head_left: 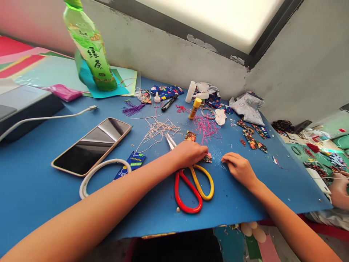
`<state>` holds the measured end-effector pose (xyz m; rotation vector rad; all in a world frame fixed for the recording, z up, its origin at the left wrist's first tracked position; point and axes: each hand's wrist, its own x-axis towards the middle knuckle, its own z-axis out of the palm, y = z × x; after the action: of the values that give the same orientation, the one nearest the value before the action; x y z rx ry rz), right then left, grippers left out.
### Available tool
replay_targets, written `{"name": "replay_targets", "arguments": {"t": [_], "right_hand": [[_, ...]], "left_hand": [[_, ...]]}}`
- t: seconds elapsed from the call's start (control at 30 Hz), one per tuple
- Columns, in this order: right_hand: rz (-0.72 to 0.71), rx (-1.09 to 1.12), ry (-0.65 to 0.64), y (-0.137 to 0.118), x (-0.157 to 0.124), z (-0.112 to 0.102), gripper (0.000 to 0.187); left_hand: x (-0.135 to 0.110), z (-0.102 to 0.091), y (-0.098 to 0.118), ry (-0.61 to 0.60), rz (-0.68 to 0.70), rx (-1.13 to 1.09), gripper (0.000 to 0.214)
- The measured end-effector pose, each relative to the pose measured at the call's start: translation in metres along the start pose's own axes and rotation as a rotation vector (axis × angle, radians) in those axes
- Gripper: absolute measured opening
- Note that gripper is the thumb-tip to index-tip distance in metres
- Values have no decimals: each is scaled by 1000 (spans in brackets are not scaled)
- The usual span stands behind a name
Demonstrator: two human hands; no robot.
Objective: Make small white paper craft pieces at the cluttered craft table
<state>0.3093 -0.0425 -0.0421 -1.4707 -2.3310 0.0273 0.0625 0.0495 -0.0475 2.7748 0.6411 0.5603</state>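
My left hand (191, 153) is curled closed above the scissors, its fingers against a small flowered fabric piece (207, 158); what it grips, if anything, is hidden. Below it lie the scissors (188, 209), with one red and one yellow handle; their blades point away past my wrist. Another dark flowered scrap (190, 136) lies just beyond this hand. My right hand (241, 169) rests on the blue table to the right, fingertips pinched together beside a whitish smear; I cannot make out anything between them.
Beyond the hands lie beige cords (159, 130), pink cords (207, 127), a glue stick (195, 109) and a black marker (169, 102). Leftward are a phone (91, 147), a white ring (87, 180) and a green tea bottle (94, 54). Another person's hand (339, 191) shows at right.
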Motion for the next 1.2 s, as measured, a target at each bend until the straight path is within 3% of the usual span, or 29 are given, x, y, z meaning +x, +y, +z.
{"name": "replay_targets", "arguments": {"t": [1.2], "right_hand": [[-28, 3, 6, 21, 50, 17, 21]], "left_hand": [[1, -2, 0, -27, -24, 39, 23]]}}
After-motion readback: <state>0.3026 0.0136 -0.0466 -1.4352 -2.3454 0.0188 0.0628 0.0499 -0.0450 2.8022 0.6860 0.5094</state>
